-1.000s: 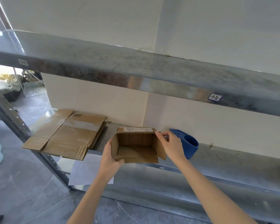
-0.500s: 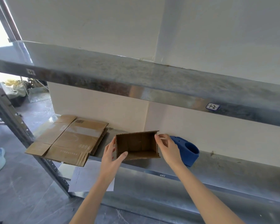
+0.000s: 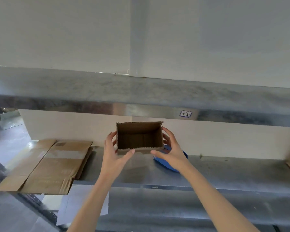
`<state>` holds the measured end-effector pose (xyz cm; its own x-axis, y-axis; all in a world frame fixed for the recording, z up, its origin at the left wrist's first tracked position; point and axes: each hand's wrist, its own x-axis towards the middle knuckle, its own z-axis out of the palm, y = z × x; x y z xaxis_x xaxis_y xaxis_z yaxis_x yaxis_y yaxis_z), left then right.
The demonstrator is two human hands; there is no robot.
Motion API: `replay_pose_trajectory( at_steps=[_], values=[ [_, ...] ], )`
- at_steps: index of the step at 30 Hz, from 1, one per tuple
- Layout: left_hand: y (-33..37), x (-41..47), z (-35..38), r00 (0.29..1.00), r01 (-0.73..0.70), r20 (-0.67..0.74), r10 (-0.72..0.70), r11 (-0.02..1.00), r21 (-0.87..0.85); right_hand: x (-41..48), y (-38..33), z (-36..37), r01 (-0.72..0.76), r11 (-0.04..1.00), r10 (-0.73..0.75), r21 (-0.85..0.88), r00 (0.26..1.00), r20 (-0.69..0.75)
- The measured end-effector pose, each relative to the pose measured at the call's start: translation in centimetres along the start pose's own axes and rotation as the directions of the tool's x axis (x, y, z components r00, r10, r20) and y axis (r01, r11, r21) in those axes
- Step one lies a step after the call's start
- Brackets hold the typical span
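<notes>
Looks like the lift-and-carry step: small brown corrugated cardboard box, empty, open side facing the camera, held just above the grey metal shelf. Left hand grips its left wall and right hand its right wall. The next move probably needs a level pull-out under the upper shelf.

Blue object, perhaps a holder, mostly hidden behind right hand.

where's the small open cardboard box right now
In the head view the small open cardboard box is mid-frame over the lower metal shelf, held between the left hand and right hand, right of the flattened cardboard, left of the blue holder.
</notes>
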<state>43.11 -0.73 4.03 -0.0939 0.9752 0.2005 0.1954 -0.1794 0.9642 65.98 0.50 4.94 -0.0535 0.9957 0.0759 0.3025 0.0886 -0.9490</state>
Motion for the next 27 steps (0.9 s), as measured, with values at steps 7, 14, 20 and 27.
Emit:
replay_pose_trajectory(
  at_steps=[7, 14, 20, 27],
  values=[
    [2.2, 1.1, 8.1, 0.992, -0.07, 0.106, 0.072, 0.997, -0.02, -2.1, 1.8, -8.5, 0.018, 1.0, -0.02, -0.011, 0.977, -0.214],
    [5.3, -0.4, 19.2, 0.968, -0.089, 0.231, 0.099, 0.995, -0.054, -6.5, 4.3, -19.2, -0.008, 1.0, 0.007, -0.002, 0.938, -0.346],
    [7.5, -4.4, 29.7, 0.951, -0.077, 0.297, 0.086, 0.996, -0.043, -11.4, 6.6, -29.2, -0.049, 0.998, 0.026, -0.046, 0.916, -0.4],
    [9.2, -8.7, 40.3, 0.929, -0.059, 0.363, 0.069, 0.998, -0.039, -16.8, 9.5, -39.0, -0.144, 0.986, 0.098, -0.08, 0.905, -0.413]
  ],
)
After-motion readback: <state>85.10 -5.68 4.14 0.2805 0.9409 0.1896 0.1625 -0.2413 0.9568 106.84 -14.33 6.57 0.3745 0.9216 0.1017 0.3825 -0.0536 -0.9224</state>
